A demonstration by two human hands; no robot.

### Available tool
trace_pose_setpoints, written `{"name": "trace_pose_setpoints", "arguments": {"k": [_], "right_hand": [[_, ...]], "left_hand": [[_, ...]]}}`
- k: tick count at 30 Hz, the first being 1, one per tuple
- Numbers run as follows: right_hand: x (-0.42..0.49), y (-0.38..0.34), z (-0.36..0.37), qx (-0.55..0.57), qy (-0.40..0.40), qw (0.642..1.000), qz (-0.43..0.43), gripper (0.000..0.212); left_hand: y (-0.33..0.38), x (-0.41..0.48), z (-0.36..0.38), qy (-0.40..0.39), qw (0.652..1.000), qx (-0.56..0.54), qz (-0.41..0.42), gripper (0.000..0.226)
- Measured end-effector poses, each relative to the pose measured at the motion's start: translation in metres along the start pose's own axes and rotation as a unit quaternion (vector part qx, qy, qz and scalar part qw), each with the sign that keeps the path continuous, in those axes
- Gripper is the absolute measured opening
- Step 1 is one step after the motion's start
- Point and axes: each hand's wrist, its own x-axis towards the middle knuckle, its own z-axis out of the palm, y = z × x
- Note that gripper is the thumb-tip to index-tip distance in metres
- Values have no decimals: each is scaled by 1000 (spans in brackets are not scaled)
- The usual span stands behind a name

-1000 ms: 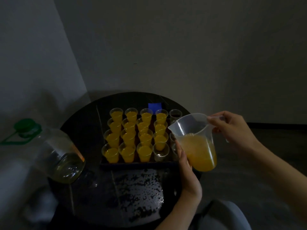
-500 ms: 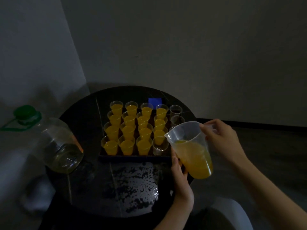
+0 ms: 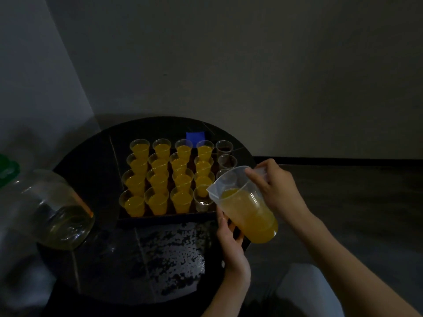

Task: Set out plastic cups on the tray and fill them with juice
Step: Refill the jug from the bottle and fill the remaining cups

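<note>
A dark tray [image 3: 160, 218] on a round black table holds several clear plastic cups, most of them filled with orange juice [image 3: 182, 200]. An empty cup [image 3: 202, 200] stands in the front row, and more empty cups [image 3: 225, 161] line the right column. My right hand [image 3: 278, 191] grips the handle of a clear jug [image 3: 246, 207] half full of juice, tilted with its spout over the empty front cup. My left hand [image 3: 230, 239] presses against the jug's underside near the tray's front right corner; how its fingers lie is partly hidden.
A large clear bottle [image 3: 57, 211] with a green cap [image 3: 6, 168] lies tilted at the table's left edge. A blue object [image 3: 195, 136] sits behind the tray. The table's near surface [image 3: 169, 255] glistens. Grey walls stand behind and to the left.
The jug has tilted further and moved left and down toward the empty front cup. My left hand stays under it.
</note>
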Motion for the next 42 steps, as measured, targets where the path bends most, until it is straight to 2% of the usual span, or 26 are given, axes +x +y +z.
{"name": "trace_pose_setpoints", "arguments": {"k": [2, 3, 10, 16, 26, 30, 34, 42], "right_hand": [[1, 0, 2, -17, 1, 1000, -3, 34], [2, -1, 3, -28, 1, 1000, -4, 38], [3, -3, 9, -72, -12, 997, -14, 50], [4, -4, 10, -87, -21, 996, 0, 55], [9, -6, 8, -100, -31, 994, 18, 56], [11, -10, 9, -117, -32, 992, 18, 56], [9, -11, 9, -118, -29, 992, 23, 54], [10, -12, 9, -134, -32, 990, 26, 53]], "left_hand": [[0, -2, 0, -2, 1000, 0, 6, 40], [0, -2, -1, -6, 1000, 0, 5, 38], [-10, -5, -11, -33, 999, 20, -2, 62], [-11, -4, -11, -20, 999, 8, -25, 42], [-18, -3, -12, -22, 999, 19, -38, 45], [-17, -2, -12, -28, 999, 28, -32, 61], [-17, 0, -13, -18, 999, 24, -43, 46], [-14, -2, -11, -18, 998, 24, -55, 45]]}}
